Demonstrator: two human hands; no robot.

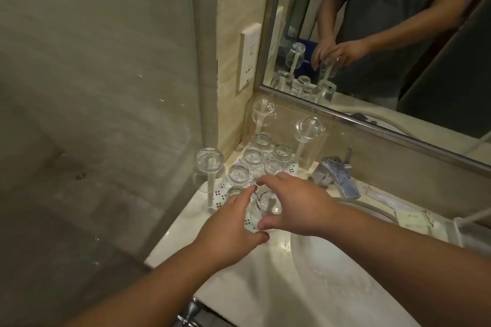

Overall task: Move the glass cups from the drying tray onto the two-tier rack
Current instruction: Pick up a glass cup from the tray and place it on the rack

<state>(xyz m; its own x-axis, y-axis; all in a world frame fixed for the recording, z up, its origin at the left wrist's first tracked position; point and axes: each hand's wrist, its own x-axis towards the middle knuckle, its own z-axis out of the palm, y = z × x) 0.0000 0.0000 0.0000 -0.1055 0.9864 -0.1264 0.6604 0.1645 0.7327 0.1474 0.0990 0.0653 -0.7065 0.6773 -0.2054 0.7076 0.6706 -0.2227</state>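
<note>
Glass cups: clear tumblers stand upside down on a white drying tray (291, 167) with small dark square patterns, in the centre of the frame, at the back left corner of the tabletop (225, 279).
Held cup (267, 203): one inverted glass at the near end of the tray sits between both hands, its base facing up.
Left hand (228, 231): reaches in from the lower left; forefinger and thumb curve around the near-left side of the held cup.
Right hand (300, 207): reaches in from the lower right; fingers arch over the far side and the thumb closes on the near side, so it grips the same cup.
Other cups on tray (253, 158): about six more inverted glasses stand close together in two rows behind the hands.
Rack pegs: three glasses hang upside down on tall white posts — one at the left edge of the tray (210, 164), one at the back near the wall (263, 110), one at the right rear (309, 127).
Faucet (336, 174): a chrome tap stands just right of the tray, above the basin (318, 260).
Mirror (385, 34): fills the upper right of the frame and reflects a person's arms and the glasses.
Wall socket (248, 57): a white plate is mounted left of the mirror.
Glass partition (93, 87): covers the left half of the frame.
</note>
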